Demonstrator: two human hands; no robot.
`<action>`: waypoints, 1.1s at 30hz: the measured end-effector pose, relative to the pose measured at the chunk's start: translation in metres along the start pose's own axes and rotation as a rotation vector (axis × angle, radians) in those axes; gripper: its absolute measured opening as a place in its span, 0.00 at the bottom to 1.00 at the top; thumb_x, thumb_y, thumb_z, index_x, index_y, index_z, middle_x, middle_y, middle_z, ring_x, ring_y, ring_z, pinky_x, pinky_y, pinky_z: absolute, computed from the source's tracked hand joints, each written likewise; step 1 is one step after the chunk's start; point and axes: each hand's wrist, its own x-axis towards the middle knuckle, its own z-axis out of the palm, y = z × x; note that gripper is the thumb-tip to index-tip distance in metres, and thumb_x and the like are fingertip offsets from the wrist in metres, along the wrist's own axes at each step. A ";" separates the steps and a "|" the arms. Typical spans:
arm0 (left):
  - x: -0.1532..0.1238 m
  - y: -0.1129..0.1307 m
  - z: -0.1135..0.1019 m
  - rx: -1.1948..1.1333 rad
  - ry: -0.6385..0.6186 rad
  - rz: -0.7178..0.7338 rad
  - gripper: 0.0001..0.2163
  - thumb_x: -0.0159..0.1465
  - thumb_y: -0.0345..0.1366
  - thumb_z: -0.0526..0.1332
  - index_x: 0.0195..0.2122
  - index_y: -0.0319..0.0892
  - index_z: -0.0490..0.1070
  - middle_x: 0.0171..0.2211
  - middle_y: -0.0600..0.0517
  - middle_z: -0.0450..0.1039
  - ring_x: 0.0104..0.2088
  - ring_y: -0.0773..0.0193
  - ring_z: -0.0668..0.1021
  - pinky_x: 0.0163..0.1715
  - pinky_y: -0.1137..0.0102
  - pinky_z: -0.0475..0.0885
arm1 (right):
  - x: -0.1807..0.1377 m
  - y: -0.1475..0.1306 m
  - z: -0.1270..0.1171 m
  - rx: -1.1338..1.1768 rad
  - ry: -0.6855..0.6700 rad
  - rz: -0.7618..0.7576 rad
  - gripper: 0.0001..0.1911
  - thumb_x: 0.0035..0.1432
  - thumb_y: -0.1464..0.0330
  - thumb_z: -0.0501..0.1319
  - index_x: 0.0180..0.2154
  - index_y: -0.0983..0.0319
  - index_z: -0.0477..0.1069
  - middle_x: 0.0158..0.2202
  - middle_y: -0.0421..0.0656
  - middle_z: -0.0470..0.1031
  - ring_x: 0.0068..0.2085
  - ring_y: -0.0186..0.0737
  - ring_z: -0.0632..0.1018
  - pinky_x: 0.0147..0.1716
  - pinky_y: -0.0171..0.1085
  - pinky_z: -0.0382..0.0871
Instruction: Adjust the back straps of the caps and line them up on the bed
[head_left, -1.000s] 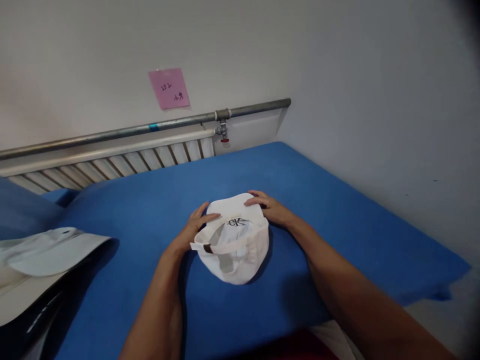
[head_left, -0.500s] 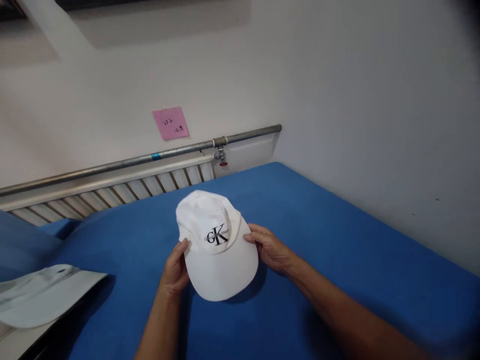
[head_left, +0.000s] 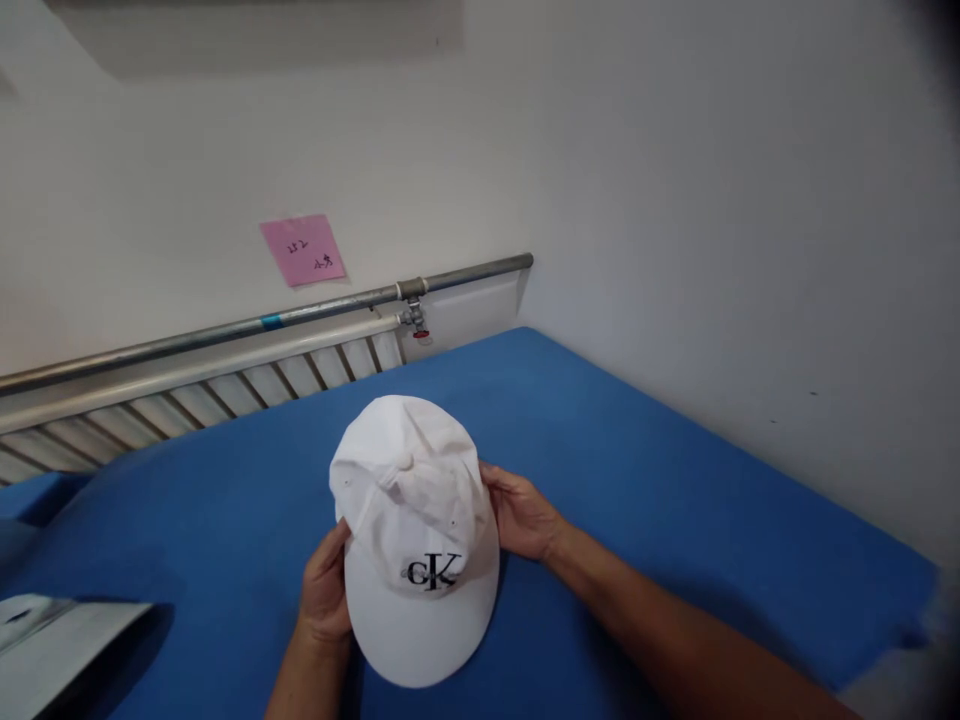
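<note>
"Where's the white baseball cap point(head_left: 414, 535)?"
"Over the blue surface point(head_left: 570, 420), left hand point(head_left: 326, 590) and right hand point(head_left: 521, 512) gripping its sides (a narrow pinch)."
"Changed?"
"Its brim point(head_left: 420, 640) slants less rightward than half a second ago."

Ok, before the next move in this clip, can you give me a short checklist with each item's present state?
1. Left hand on the white cap: ok, its thumb lies at the cap's left side.
2. Right hand on the cap: ok, at the opposite side.
3. Brim towards the wearer of the camera, crown up: ok, with the dark letters in view.
4. Crown smooth: not ok, creases and dents show in it.
5. Cap apart from the pale hat at the left: ok, blue cover shows between them.
6. Cap fully off the blue cover: cannot tell, its underside is hidden.
</note>
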 end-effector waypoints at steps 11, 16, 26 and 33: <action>0.014 -0.016 0.014 0.048 0.079 -0.049 0.17 0.64 0.43 0.54 0.49 0.46 0.77 0.46 0.54 0.78 0.53 0.50 0.74 0.61 0.59 0.59 | -0.006 -0.004 -0.010 -0.002 -0.055 0.111 0.17 0.49 0.62 0.59 0.38 0.65 0.75 0.34 0.47 0.80 0.45 0.49 0.78 0.51 0.45 0.66; 0.013 -0.012 0.017 0.037 0.145 -0.019 0.13 0.62 0.41 0.59 0.45 0.48 0.79 0.41 0.57 0.80 0.50 0.50 0.77 0.60 0.60 0.63 | -0.001 -0.002 -0.006 0.010 -0.026 0.101 0.15 0.52 0.62 0.58 0.38 0.64 0.74 0.33 0.46 0.80 0.45 0.48 0.78 0.51 0.46 0.67; 0.016 -0.014 0.015 -0.045 0.058 -0.064 0.18 0.69 0.39 0.48 0.51 0.44 0.75 0.49 0.56 0.76 0.52 0.58 0.76 0.60 0.68 0.60 | -0.005 -0.004 -0.005 -0.025 -0.050 0.073 0.19 0.52 0.55 0.61 0.37 0.63 0.75 0.35 0.45 0.80 0.47 0.47 0.78 0.52 0.43 0.65; 0.031 -0.019 0.034 -0.025 -0.038 -0.126 0.19 0.69 0.43 0.49 0.51 0.46 0.75 0.47 0.50 0.78 0.58 0.55 0.70 0.63 0.60 0.55 | -0.019 -0.010 0.002 -0.162 -0.164 0.129 0.44 0.48 0.37 0.46 0.47 0.66 0.71 0.48 0.52 0.76 0.56 0.54 0.71 0.56 0.51 0.60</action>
